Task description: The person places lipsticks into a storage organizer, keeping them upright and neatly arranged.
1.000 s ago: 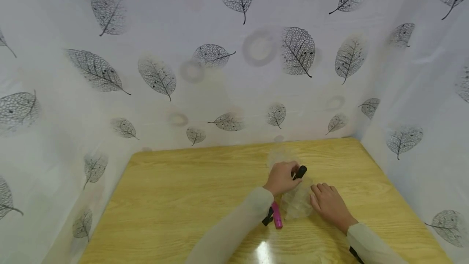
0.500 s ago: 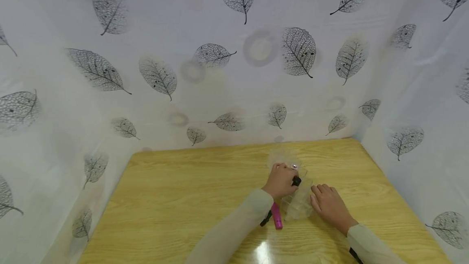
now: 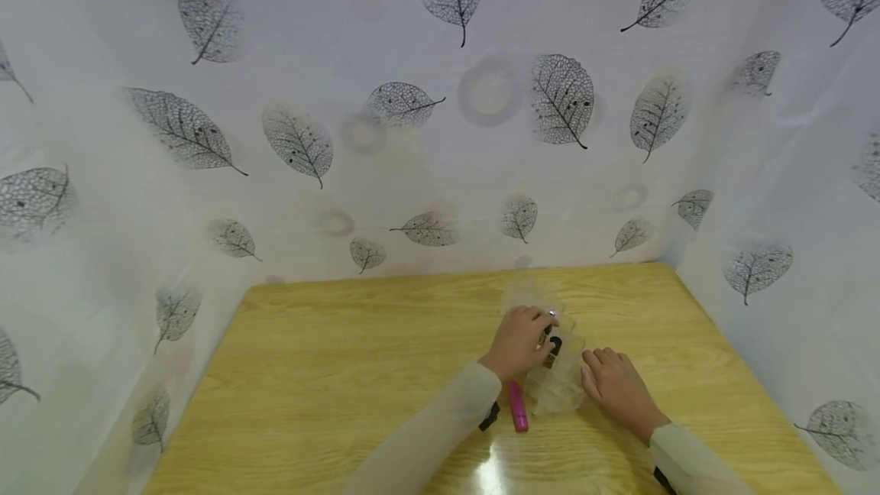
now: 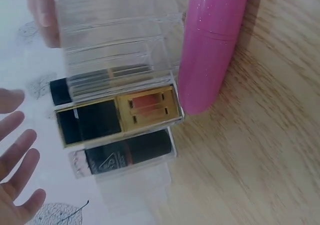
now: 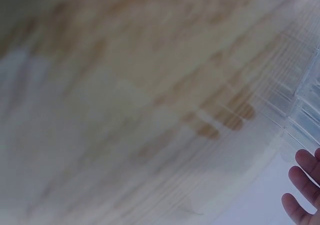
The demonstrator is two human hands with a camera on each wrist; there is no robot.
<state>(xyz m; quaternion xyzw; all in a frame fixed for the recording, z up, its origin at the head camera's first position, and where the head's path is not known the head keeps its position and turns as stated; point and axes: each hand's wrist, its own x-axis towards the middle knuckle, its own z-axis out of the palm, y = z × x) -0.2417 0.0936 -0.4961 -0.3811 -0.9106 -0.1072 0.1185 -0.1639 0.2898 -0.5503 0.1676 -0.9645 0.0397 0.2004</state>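
Observation:
A clear plastic lipstick organizer (image 3: 560, 392) with divided slots stands on the wooden table. My left hand (image 3: 519, 342) hovers at its left side, fingers spread and holding nothing. In the left wrist view, a black-and-gold lipstick (image 4: 97, 120) sits in one slot. Next to it is a black lipstick (image 4: 130, 152) with a pale sparkly end, and another black tube (image 4: 60, 91) shows partly behind the dividers. My right hand (image 3: 622, 392) is at the organizer's right side, fingers loosely bent; whether it touches is unclear. A pink tube (image 3: 519, 407) lies by the near left edge.
The wooden table (image 3: 344, 357) reaches to a white leaf-printed curtain (image 3: 426, 166) at the back and both sides. Faint clear plastic (image 3: 525, 296) shows just beyond the organizer. A black piece (image 3: 490, 416) sits by the left cuff.
My left hand has lowered the black lipstick into the organizer, let go of it and drawn back slightly left. The right hand has stayed nearly still.

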